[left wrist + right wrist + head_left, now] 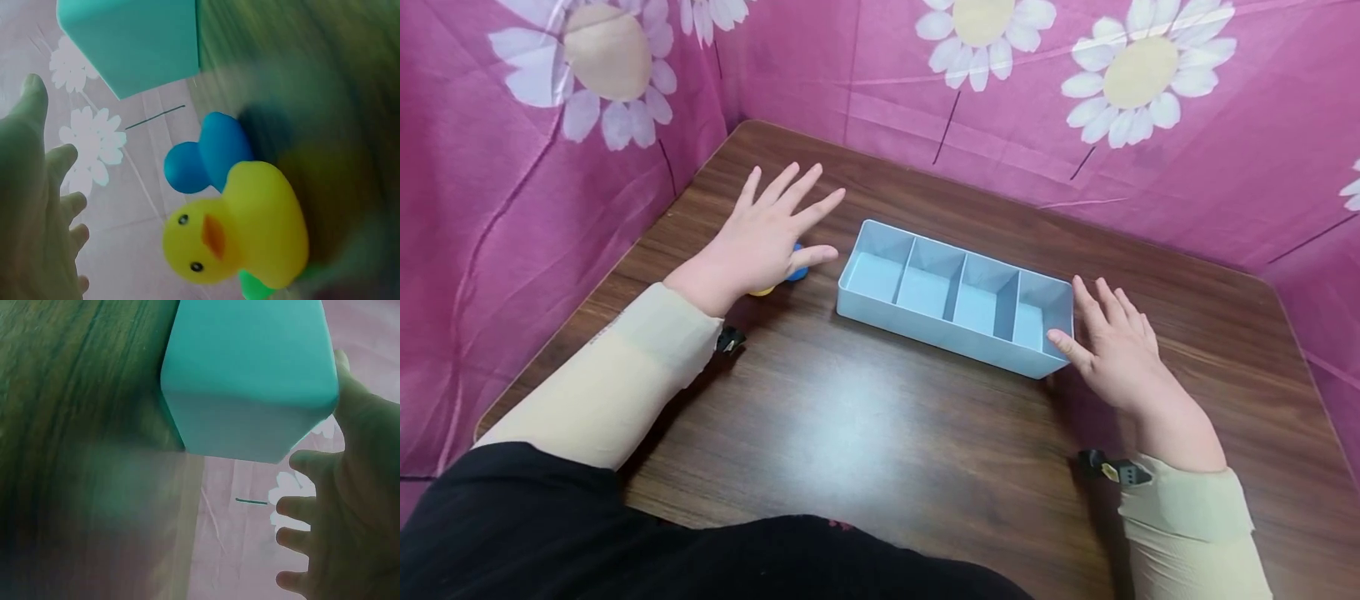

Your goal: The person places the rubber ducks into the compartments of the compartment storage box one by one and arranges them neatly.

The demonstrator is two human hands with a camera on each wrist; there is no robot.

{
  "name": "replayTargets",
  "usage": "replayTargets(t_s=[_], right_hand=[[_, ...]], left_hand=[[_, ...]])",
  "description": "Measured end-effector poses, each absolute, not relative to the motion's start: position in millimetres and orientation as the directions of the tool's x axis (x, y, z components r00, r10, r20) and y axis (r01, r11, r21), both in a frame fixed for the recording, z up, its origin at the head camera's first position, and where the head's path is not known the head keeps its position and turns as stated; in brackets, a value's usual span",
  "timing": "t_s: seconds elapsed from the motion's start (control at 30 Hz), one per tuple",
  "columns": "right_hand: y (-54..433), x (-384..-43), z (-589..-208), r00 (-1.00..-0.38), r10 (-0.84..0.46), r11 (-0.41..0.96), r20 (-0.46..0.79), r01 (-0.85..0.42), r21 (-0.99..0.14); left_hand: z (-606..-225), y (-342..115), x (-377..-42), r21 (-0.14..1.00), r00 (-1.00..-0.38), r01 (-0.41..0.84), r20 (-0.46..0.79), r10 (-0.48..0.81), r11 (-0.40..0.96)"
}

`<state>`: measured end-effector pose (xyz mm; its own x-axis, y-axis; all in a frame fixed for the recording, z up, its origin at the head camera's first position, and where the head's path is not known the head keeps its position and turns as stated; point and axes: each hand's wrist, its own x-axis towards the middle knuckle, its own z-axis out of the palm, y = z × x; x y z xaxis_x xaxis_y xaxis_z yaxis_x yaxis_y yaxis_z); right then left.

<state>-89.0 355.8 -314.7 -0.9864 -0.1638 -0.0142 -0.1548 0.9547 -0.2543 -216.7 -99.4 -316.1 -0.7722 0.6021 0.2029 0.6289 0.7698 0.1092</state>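
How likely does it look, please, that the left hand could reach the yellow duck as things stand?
Most likely yes: the left hand hovers empty over the yellow duck, with nothing visible between them; the blue toy beside it does not seem to block the way.

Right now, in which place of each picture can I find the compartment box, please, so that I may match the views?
Head: the compartment box lies right of centre, between the left hand and the right hand.
Left wrist: top, left of centre, cut by the upper edge.
Right wrist: top, right of centre, also cut by the upper edge.
Shared landmark: the pink cloth with white flowers.
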Motion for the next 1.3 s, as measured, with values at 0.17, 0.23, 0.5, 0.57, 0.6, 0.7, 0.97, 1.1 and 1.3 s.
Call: replayTargets(t_s=[0.17, 0.23, 0.5, 0.57, 0.6, 0.7, 0.97, 1.1, 1.3], right_hand=[[356.5, -89.8, -317.5, -0.986, -0.161, 0.951, -0.032, -0.146, -0.271], [357.0, -90.1, -318.4, -0.986, -0.16, 0.951, -0.041, -0.143, -0.276], [358.6, -90.5, -319.9, -0.984, -0.165, 0.941, -0.072, -0.135, -0.312], [359.2, -90.2, -320.8, -0.983, -0.165, 0.938, -0.077, -0.133, -0.319], [359.2, -90.3, -321.4, -0.983, -0.166, 0.937, -0.078, -0.132, -0.322], [358.3, -91.1, -323.0, -0.982, -0.168, 0.935, -0.083, -0.132, -0.329], [358.8, -88.4, -323.6, -0.984, -0.166, 0.928, -0.072, -0.131, -0.348], [359.1, -88.2, -323.5, -0.983, -0.171, 0.924, -0.065, -0.137, -0.357], [358.6, -91.6, -324.0, -0.981, -0.18, 0.92, -0.074, -0.141, -0.366]], left_hand=[[-317.1, -108.9, -216.4, 0.151, -0.778, 0.625, 0.204, 0.595, 0.766], [-317.2, -114.3, -216.7, 0.182, -0.788, 0.614, 0.187, 0.586, 0.768], [-322.9, -149.4, -223.3, 0.431, -0.863, 0.49, 0.115, 0.492, 0.758], [-325.4, -159.8, -226.3, 0.514, -0.879, 0.452, 0.118, 0.461, 0.729], [-326.7, -164.9, -227.7, 0.551, -0.889, 0.431, 0.121, 0.442, 0.715], [-331.3, -180.5, -231.8, 0.648, -0.915, 0.365, 0.118, 0.386, 0.668], [-340.5, -210.9, -237.6, 0.79, -0.941, 0.258, 0.074, 0.33, 0.557], [-340.7, -226.0, -231.9, 0.79, -0.927, 0.253, 0.033, 0.373, 0.558], [-342.8, -244.5, -221.1, 0.782, -0.891, 0.248, -0.048, 0.452, 0.571]])
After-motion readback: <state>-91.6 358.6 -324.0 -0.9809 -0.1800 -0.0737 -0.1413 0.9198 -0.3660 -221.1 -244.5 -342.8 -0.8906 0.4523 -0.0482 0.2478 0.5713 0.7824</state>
